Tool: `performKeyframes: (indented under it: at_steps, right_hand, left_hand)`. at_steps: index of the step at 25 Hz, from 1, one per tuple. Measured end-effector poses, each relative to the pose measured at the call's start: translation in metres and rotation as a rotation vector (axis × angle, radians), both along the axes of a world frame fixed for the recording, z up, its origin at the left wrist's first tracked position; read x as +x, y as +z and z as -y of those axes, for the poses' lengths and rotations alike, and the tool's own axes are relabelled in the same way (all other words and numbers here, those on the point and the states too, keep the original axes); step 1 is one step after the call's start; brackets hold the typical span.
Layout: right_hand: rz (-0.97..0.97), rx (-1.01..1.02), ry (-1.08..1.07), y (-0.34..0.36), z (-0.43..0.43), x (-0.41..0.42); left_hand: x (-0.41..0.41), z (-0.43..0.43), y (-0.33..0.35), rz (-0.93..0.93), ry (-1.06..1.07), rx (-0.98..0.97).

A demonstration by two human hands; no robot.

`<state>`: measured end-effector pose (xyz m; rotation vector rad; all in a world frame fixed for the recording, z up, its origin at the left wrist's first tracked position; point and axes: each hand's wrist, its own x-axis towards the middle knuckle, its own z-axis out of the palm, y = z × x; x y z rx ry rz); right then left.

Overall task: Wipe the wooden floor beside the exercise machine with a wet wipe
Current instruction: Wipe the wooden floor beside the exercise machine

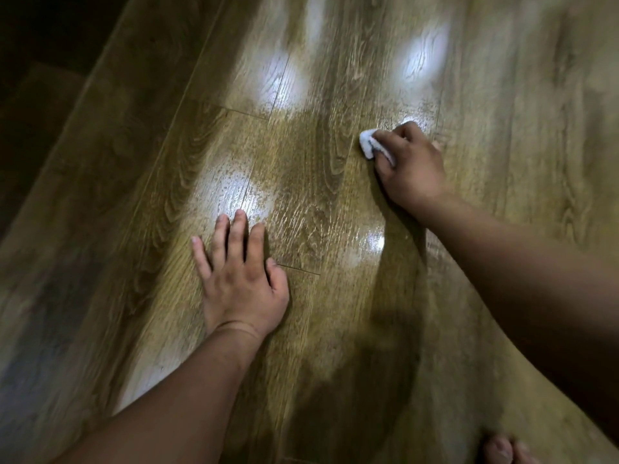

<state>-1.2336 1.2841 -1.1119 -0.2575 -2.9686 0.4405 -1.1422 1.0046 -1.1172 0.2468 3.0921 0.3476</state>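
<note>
A glossy brown wooden floor (311,182) with plank seams fills the view, with bright light reflections on it. My right hand (410,165) reaches forward at the upper right and presses a small, bunched white wet wipe (368,145) against the floor; only the wipe's left end shows past my fingers. My left hand (239,276) lies flat on the floor at the centre left, fingers spread and holding nothing. No exercise machine is visible.
The far left of the floor falls into dark shadow (40,78). Toes of a bare foot (502,450) show at the bottom right edge. My shadow darkens the planks between my arms.
</note>
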Motion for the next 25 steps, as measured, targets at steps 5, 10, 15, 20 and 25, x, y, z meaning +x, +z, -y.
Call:
performKeyframes:
  at_steps: [5, 10, 15, 20, 25]
  right_hand:
    - [0.006, -0.066, -0.028, 0.004, 0.054, 0.074]
    - [0.009, 0.035, 0.457, 0.003, 0.051, 0.146]
    - [0.015, 0.162, 0.237, 0.009, -0.016, 0.057]
    - [0.404, 0.175, 0.191, 0.056, -0.023, 0.019]
    - [0.400, 0.167, 0.168, 0.141, -0.053, 0.059]
  left_hand:
    - [0.001, 0.000, -0.001, -0.010, -0.001, 0.011]
    - [0.002, 0.001, -0.002, -0.006, 0.002, 0.015]
    - [0.000, 0.000, -0.003, 0.000, -0.002, 0.008]
    - [0.001, 0.001, 0.002, 0.041, 0.006, -0.011]
    - [0.005, -0.003, 0.010, 0.079, 0.004, 0.008]
